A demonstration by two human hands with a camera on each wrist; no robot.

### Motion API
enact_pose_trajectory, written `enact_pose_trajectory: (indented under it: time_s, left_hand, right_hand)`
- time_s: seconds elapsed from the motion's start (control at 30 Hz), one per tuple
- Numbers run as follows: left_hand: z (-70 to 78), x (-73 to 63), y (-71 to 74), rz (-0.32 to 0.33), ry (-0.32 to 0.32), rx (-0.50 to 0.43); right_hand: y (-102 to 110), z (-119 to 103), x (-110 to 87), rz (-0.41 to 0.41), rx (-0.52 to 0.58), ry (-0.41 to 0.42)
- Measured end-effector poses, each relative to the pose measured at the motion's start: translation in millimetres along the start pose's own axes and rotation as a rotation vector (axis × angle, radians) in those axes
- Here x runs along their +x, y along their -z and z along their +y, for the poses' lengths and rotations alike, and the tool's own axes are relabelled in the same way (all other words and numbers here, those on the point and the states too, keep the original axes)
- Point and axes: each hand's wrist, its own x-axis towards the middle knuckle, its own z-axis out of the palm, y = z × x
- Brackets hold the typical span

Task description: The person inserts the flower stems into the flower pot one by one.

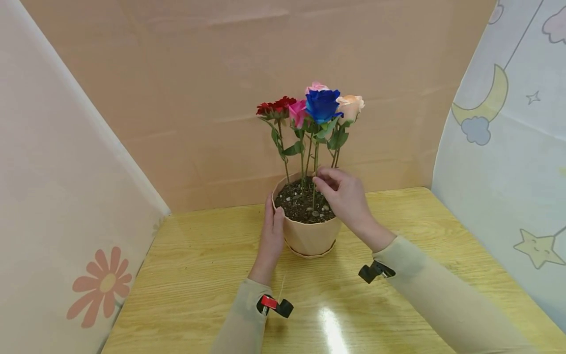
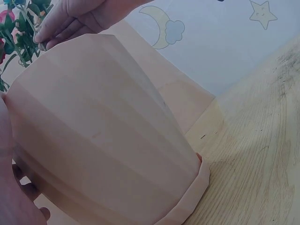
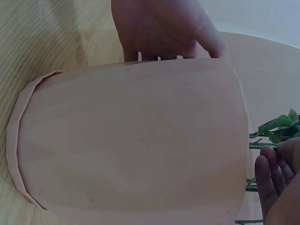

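A pale pink flower pot [image 1: 309, 238] filled with dark soil [image 1: 295, 205] stands upright on its saucer. My left hand [image 1: 271, 236] holds the pot's left side, thumb by the rim and fingers round the wall, partly hidden behind it. Above the soil, my right hand [image 1: 346, 194] pinches the stem of a blue rose [image 1: 323, 105] between thumb and fingertips. The stem runs down into the soil at the front. Around it stand red flowers [image 1: 277, 106], a bright pink rose [image 1: 298, 114], a light pink rose [image 1: 316, 86] and a peach rose [image 1: 351, 106].
The pot stands on a yellow wooden table [image 1: 199, 275], toward its back edge. Behind it rises a tan backdrop [image 1: 199, 98]. Pale printed sheets flank the table, with a flower print [image 1: 106, 282] on the left and a moon print [image 1: 491, 98] on the right.
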Motion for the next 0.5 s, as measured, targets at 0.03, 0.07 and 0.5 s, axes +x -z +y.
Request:
enact_pose_trajectory:
  time_s: [0.03,0.07,0.5]
  left_hand:
    - [0.3,0.2,-0.2,0.0,0.0,0.0]
    - [0.5,0.4,-0.3,-0.001,0.001,-0.002]
    - [-3.5,-0.4,0.4,0.001,-0.003,0.017]
  right_hand:
    - [-0.2,-0.3,-0.2,0.0,-0.001,-0.002]
    - [-0.3,-0.4,-0.4,-0.002,-0.001,-0.004]
    - [-6.5,8.2,-4.5,-0.012,-0.011,-0.004]
